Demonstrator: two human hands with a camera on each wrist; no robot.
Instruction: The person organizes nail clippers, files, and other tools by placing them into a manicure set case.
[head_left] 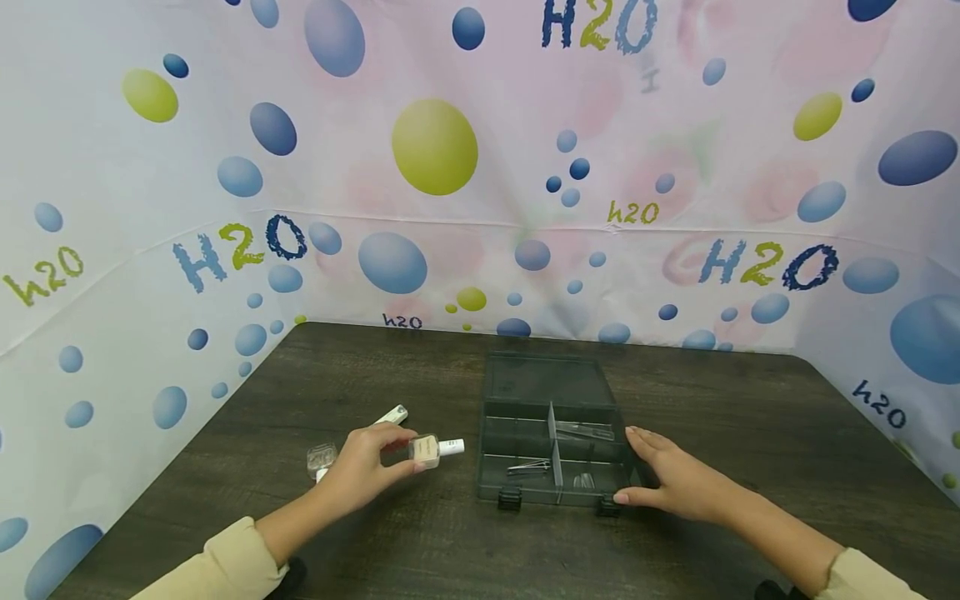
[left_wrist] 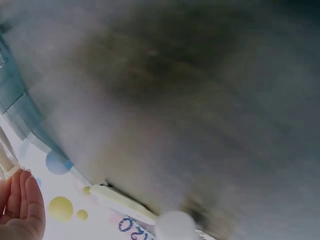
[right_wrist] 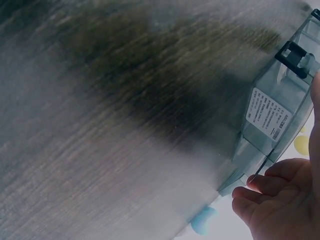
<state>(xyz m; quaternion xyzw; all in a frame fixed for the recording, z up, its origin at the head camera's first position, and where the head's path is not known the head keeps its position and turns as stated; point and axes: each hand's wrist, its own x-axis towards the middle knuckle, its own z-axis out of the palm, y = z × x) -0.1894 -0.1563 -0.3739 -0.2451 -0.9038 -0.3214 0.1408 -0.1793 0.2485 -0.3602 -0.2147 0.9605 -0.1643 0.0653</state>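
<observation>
The left hand (head_left: 362, 462) is pinching a bottle (head_left: 425, 451), cap (head_left: 452, 447) toward the box (head_left: 517, 432), whose right edge the right hand (head_left: 678, 482), fingers parted, is touching.

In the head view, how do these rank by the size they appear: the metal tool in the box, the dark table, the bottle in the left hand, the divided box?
1. Dark table
2. Divided box
3. Bottle, partly covered by the left hand
4. Metal tool

Screened nook, room type unclear: dark wood-grain table (head_left: 435, 529), "H2O" bubble-print sheeting (head_left: 502, 196) on three sides.
</observation>
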